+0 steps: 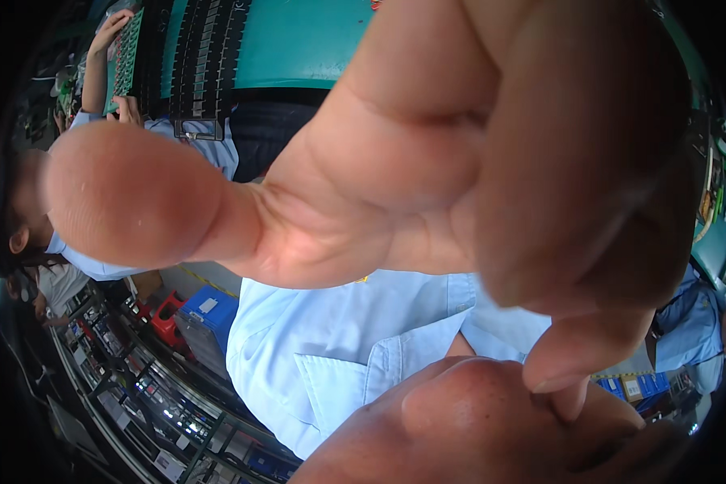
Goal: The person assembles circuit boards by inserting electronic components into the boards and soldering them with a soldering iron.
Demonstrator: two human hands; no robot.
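Note:
A single hand, seemingly my left hand [379, 194], fills much of the view very close up, its palm side turned toward me. Its thumb [137, 194] stretches out to the left, wide of the fingers. The other fingers [581, 161] bend down at the right, dark and blurred by nearness, with fingertips [577, 359] near the lower right, by bare skin at the bottom edge. Nothing shows between thumb and fingers; what lies behind the bent fingers is hidden. I cannot make out my right hand. Below the palm shows my light blue shirt [331, 347].
Black slotted racks [206, 56] stand on a teal table [290, 48] at the top. At upper left, another person's hand [113, 31] touches a green circuit board [125, 68]. A blue crate [210, 310], a red stool [168, 319] and loaded shelving [153, 395] stand lower left.

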